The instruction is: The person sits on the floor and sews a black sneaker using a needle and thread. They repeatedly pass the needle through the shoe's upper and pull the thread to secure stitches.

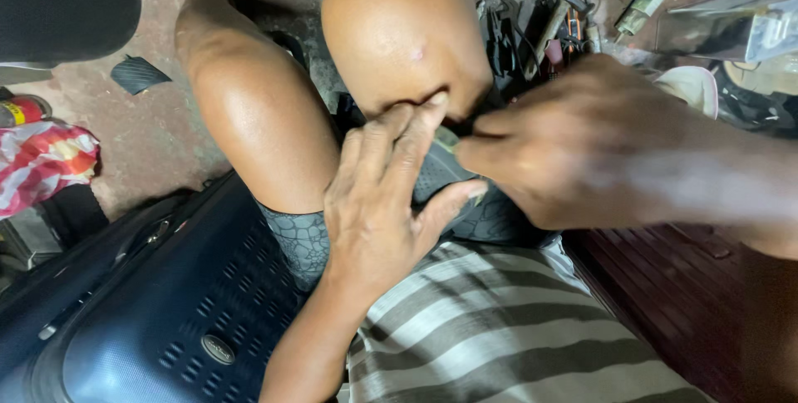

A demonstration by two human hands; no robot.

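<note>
Dark mesh-textured footwear piece [436, 172] lay between the knees, looking soft and flexible, best gripped at its edge. From the head view, left hand [382, 203] pressed it with spread fingers; right hand [582, 145] pinched its rim.

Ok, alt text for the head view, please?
Both hands meet over a dark shoe wedged between bare knees: the left hand steadies it while the right hand pinches something small at its edge. A dark suitcase lies at left; tools clutter the floor.
</note>
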